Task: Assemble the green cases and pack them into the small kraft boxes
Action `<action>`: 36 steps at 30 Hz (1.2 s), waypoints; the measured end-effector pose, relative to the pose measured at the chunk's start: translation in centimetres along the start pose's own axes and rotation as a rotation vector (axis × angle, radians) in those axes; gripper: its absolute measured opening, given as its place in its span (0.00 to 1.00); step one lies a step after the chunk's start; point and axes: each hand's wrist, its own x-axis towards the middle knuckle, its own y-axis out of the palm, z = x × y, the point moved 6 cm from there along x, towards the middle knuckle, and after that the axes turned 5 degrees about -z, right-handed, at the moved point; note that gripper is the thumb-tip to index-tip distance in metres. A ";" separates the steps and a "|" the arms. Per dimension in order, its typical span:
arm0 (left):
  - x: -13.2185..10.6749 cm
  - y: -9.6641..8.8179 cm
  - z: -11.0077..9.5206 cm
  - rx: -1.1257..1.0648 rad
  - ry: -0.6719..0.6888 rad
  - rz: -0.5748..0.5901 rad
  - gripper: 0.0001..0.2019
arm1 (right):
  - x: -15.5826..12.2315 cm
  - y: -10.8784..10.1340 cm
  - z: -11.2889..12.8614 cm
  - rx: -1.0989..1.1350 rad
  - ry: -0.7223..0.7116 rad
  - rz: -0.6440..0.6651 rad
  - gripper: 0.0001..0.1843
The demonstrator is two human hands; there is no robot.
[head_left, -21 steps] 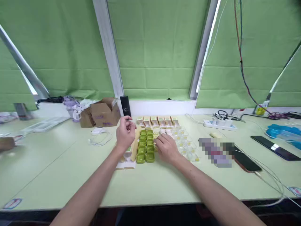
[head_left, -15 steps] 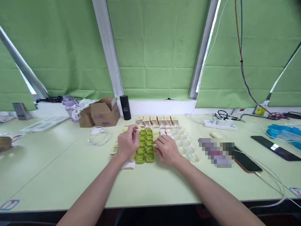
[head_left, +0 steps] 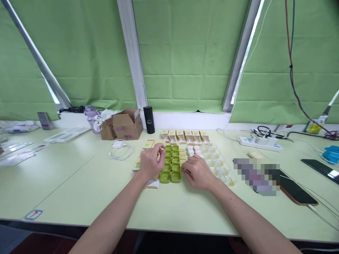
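Observation:
Two columns of small green square dishes (head_left: pixel 176 177) stand between my hands. My left hand (head_left: pixel 151 161) is at their left side, over open card boxes with green labels (head_left: pixel 137 165); its fingers are curled together, and anything in them is hidden. Just right of the dishes, my right hand (head_left: pixel 197 171) rests low with bent fingers drawn together, its fingertips by a group of small cream-coloured pieces (head_left: pixel 182 154). What those fingers hold, if anything, does not show. Beyond that hand lie small white blocks (head_left: pixel 195 150). Clear cups with yellow centres (head_left: pixel 220 163) spread to its right.
A row of open card boxes (head_left: pixel 185 137) lines the back, near a black cylinder (head_left: pixel 149 120) and a cardboard carton (head_left: pixel 127 126). A white charger with cable (head_left: pixel 119 144) lies at left. Rightward are a power strip (head_left: pixel 261 143) and a phone (head_left: pixel 298 189) with its cable.
The view has swung to the left, so everything sits further right in the picture. Both hands keep nearly the same places beside the green dishes, fingers still curled.

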 end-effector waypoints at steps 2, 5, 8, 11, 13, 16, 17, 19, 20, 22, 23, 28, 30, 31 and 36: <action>-0.1 0.0 0.0 -0.006 -0.006 0.008 0.06 | 0.0 0.1 0.5 0.037 -0.023 0.035 0.04; -0.2 0.2 -0.2 0.003 -0.003 0.027 0.06 | -0.1 0.2 1.1 0.080 -0.046 0.069 0.06; -0.3 0.4 -0.3 -0.007 0.005 0.039 0.05 | -0.2 0.7 1.5 0.097 -0.046 0.116 0.08; -0.3 0.4 -0.4 -0.023 0.009 0.038 0.06 | -0.4 1.2 1.8 0.084 -0.040 0.159 0.07; -0.4 0.5 -0.4 -0.023 0.007 0.044 0.06 | -0.4 1.4 2.0 0.068 -0.040 0.177 0.05; -0.5 0.6 -0.4 -0.016 0.006 0.058 0.06 | -0.4 1.7 2.3 0.050 -0.040 0.197 0.04; -0.5 0.7 -0.5 -0.015 0.007 0.062 0.06 | -0.4 1.8 2.4 0.043 -0.039 0.201 0.04; -0.5 0.7 -0.5 -0.011 0.009 0.069 0.05 | -0.4 2.0 2.4 0.029 -0.040 0.210 0.06; -0.5 0.7 -0.5 -0.009 0.008 0.073 0.04 | -0.5 2.1 2.4 0.024 -0.040 0.213 0.07; -0.5 0.7 -0.5 -0.004 0.004 0.080 0.04 | -0.5 2.2 2.3 0.024 -0.040 0.215 0.08; -0.5 0.7 -0.5 -0.003 0.000 0.083 0.04 | -0.5 2.2 2.2 0.030 -0.041 0.211 0.09; -0.4 0.7 -0.6 -0.033 -0.017 0.107 0.06 | -0.2 0.3 1.9 0.110 -0.053 0.070 0.08; -0.4 0.7 -0.7 -0.079 -0.029 0.121 0.06 | -0.1 -0.7 1.8 0.132 -0.064 -0.045 0.07; -0.3 0.7 -0.8 -0.113 -0.038 0.126 0.07 | 0.0 -1.1 1.7 0.132 -0.068 -0.104 0.07; -0.2 0.7 -1.6 -0.317 -0.051 0.205 0.18 | 0.1 -1.9 1.2 0.054 -0.075 -0.284 0.10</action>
